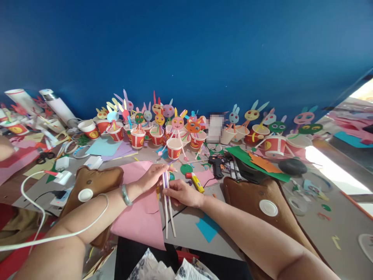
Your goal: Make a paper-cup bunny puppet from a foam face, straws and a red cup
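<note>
Between my hands is a pair of thin white sticks (169, 217) with a purple strip along their upper part; whether they are wood or rolled paper I cannot tell. My left hand (153, 175) pinches the top end. Lower down, the thumb and fingers of my right hand (183, 193) close on the same sticks. Their lower ends point toward me, slightly spread. Under my left wrist lies a large sheet of pink paper (136, 221). A yellow glue stick (197, 182) with a red cap rests just beyond my right hand.
Paper cups with paper animal faces, such as a pink rabbit (177, 123), line the blue wall (186, 50). A black glue gun (217, 166) lies right of centre. Brown hot-water bags (253, 194) flank my arms. A white cable (67, 235) crosses my left forearm. Blue paper (208, 228) lies near the table's front edge.
</note>
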The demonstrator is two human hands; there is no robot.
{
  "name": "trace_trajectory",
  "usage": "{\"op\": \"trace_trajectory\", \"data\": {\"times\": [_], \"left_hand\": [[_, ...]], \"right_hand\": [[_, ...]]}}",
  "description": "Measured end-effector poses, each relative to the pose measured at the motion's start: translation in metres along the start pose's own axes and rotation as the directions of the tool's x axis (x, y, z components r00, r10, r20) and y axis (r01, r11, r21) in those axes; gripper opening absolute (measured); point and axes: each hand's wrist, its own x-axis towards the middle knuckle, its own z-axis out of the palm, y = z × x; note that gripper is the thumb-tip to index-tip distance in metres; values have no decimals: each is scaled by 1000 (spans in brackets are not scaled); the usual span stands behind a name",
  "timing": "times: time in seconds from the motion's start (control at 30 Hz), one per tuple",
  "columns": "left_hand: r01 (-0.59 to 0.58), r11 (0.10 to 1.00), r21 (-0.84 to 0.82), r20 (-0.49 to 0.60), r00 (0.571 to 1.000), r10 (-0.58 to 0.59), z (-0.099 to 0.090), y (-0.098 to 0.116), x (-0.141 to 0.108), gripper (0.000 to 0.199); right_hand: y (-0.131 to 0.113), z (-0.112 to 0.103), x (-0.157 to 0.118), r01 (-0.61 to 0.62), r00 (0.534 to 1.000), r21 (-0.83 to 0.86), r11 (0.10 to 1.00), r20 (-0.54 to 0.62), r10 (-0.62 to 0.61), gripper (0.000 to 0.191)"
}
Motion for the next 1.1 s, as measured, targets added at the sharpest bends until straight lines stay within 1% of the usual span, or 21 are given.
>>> {"op": "trace_trajectory", "data": {"times": [0.23, 0.3, 0.4, 0.5, 0.6, 0.7, 0.8, 0.9, 0.97, 1.03, 1.1], "left_hand": [[-19, 1000, -19, -4, 1000, 19, -2, -2, 2, 52], [-26, 998, -62, -15, 1000, 25, -2, -3, 3, 52], [-1, 990, -142, -25, 1000, -2, -2, -1, 4, 54], [-25, 984, -179, -42, 999, 18, -2, 6, 3, 58], [-18, 978, -209, -18, 1000, 14, -1, 16, 0, 69], [-6, 979, -203, -12, 1000, 4, 4, 26, 0, 79], [20, 985, -170, 0, 1000, -20, 11, 37, 1, 83], [7, 991, -136, 1, 1000, -7, 15, 50, 3, 80], [-33, 991, -127, -4, 999, 32, 16, 58, 4, 71], [-77, 991, -109, -5, 997, 77, 17, 62, 4, 63], [-119, 990, -76, -13, 993, 118, 18, 60, 4, 60]], "right_hand": [[-1, 4, 0, -4, 1000, -27, 1000, -19, 3, 48], [-2, 5, 0, -14, 999, -32, 999, -31, 13, 46], [-2, 6, -1, -25, 999, -50, 998, -27, 24, 46], [-2, 4, -1, -22, 999, -74, 997, -41, 19, 48], [-5, 4, -2, 5, 997, -86, 996, -78, -12, 49], [-11, 6, -5, 53, 988, -108, 993, -139, -68, 49], [-16, 11, -8, 98, 970, -131, 986, -207, -124, 50], [-17, 13, -10, 144, 940, -141, 979, -290, -180, 49], [-16, 13, -10, 173, 918, -147, 974, -335, -214, 49], [-15, 13, -10, 192, 909, -145, 971, -347, -231, 50], [-15, 12, -10, 195, 912, -136, 971, -339, -230, 51]]}}
